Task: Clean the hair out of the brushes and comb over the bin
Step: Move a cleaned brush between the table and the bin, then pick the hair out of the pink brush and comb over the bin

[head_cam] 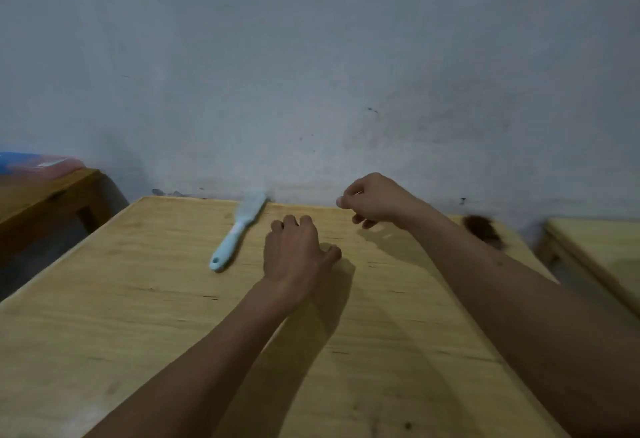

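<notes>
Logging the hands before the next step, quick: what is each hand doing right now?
Left hand: fingers curled, knuckles up over the wooden table, nothing visibly held.
Right hand: loosely closed, raised above the table; any contents cannot be told.

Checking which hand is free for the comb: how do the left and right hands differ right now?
The left hand is low on the wooden table, knuckles up, fingers curled, just right of the light blue comb. The right hand is raised nearer the wall, fingertips pinched together; anything pinched is too small to see. Both are bare, and neither touches the comb.
</notes>
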`<state>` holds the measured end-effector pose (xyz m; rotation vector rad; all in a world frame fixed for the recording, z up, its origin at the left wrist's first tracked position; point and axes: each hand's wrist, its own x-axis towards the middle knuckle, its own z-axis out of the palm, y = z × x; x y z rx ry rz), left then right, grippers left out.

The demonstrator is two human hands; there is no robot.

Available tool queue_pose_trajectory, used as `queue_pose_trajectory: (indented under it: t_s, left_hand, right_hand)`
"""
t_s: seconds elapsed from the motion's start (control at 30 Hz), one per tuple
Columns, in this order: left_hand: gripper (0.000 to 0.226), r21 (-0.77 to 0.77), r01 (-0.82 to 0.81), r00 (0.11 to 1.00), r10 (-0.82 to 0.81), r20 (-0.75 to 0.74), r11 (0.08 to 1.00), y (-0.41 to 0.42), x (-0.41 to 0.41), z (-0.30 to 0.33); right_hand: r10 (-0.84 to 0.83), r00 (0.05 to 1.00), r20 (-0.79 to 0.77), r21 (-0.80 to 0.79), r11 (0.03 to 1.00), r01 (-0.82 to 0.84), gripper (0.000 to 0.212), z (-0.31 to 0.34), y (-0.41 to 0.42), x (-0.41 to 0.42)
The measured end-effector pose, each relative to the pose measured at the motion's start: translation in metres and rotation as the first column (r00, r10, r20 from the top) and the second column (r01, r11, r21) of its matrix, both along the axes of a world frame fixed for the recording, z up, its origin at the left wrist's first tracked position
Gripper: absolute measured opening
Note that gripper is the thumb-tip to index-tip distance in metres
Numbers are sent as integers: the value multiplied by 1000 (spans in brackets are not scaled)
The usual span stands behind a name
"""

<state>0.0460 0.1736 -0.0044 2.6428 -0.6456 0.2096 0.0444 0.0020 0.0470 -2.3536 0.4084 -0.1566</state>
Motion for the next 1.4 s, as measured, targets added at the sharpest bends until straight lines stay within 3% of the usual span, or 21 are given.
queue_pose_trajectory:
  t_s: [0.17,0.3,0.47,0.67,0.8,0.9,1.0,1.13,1.27,1.4]
  left_hand:
    - [59,14,186,981,-185,-58,982,-62,-55,-3]
    - [59,-11,284,951,-283,-125,959,-117,-91,-7]
    - [64,-84,339,909,-349,-228,937,-172,-122,-8]
    - [26,-117,368,871,-386,-304,922,-191,-128,-8]
    - [12,-266,282,816,-377,-438,922,-173,-118,5]
    - [58,-413,105,714,-358,-601,905,-149,-104,15]
    - [59,-544,3,635,-422,-647,839,-115,-95,21]
    - [36,-641,-109,716,-387,-581,759,-49,-94,27]
    - [42,-695,-225,792,-287,-539,682,24,-95,27]
    - [51,-742,-320,850,-168,-500,589,96,-98,28]
  right_hand:
    - [-179,982,-55,-318,936,153,39,12,-64,-52]
    - [-339,939,-54,-444,851,281,33,8,-112,-90]
    - [-419,903,-99,-339,867,365,46,-8,-147,-115]
    - [-380,912,-155,-80,925,372,26,-29,-148,-116]
    - [-394,912,-113,18,917,399,25,-20,-138,-112]
    - [-346,936,-63,159,923,351,49,-1,-117,-108]
    - [-246,969,-23,185,952,246,51,18,-78,-105]
    - [-90,996,20,187,979,85,46,32,-15,-96]
    - [97,995,32,233,967,-102,44,46,51,-91]
    - [151,985,87,181,970,-165,53,52,114,-74]
